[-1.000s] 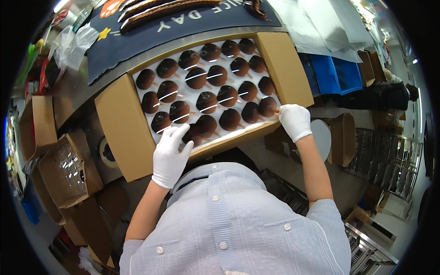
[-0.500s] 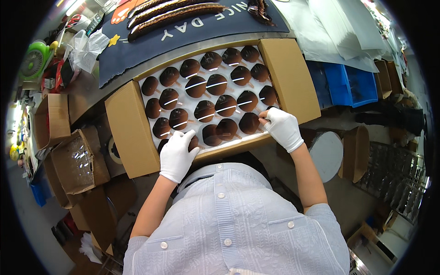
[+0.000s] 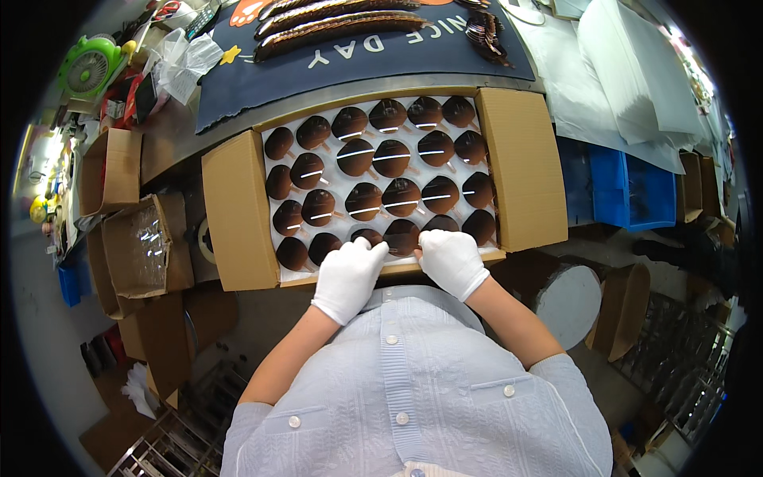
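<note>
A cardboard box (image 3: 526,167) with its side flaps folded out holds rows of round, brown-tinted lenses (image 3: 391,159). They stand in a white foam-like liner (image 3: 330,159), and small clear tabs show beside many of them. At the near edge of the box, my left hand (image 3: 350,277), in a white glove, is closed with its fingers bunched over the front row. Facing it, my white-gloved right hand (image 3: 453,264) is closed too, its fingertips by a front-row lens (image 3: 401,237) between the hands. What either hand pinches is too small or hidden to make out.
Behind the box, a dark printed mat (image 3: 373,67) carries long stacks of brown lenses (image 3: 342,36). White sheets (image 3: 628,87) hang over a blue bin (image 3: 632,191) at right. Opened cartons (image 3: 147,246) and a green fan (image 3: 87,67) are at left.
My right hand has moved left and nearer, from the box's right corner to the front middle. My left hand has shifted right along the near edge. The view has shifted slightly.
</note>
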Demonstrator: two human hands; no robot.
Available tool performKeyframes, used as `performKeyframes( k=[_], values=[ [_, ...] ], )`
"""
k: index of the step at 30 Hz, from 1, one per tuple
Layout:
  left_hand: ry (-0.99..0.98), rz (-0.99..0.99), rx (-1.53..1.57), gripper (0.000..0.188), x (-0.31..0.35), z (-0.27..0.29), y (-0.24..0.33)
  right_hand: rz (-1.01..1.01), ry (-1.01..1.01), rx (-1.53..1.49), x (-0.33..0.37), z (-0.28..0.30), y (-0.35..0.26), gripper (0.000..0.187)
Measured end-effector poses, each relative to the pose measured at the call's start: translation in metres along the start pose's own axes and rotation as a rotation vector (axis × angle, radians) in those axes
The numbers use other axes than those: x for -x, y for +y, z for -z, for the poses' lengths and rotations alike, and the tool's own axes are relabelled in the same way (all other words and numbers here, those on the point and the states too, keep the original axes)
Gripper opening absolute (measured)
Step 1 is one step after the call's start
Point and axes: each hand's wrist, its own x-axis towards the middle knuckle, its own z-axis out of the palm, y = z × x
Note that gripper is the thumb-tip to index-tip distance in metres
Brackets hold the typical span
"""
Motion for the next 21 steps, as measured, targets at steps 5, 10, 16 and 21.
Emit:
performKeyframes(
  k=[5,10,16,21],
  values=[
    [0.048,-0.007,-0.029,0.025,0.005,0.0,-0.004,0.042,0.015,-0.024,0.0,0.006,-0.001,0.007],
    [0.038,0.034,0.031,0.021,0.002,-0.006,-0.003,-0.003,-0.018,-0.173,-0.024,0.061,0.048,0.024],
    [0.039,-0.116,-0.006,0.008,-0.014,0.005,0.002,-0.099,1.109,0.389,-0.067,0.205,0.215,0.017],
    [0.009,-0.058,-0.036,0.009,-0.01,0.002,0.008,-0.674,1.088,0.616,-0.056,0.279,0.343,0.033]
  ],
)
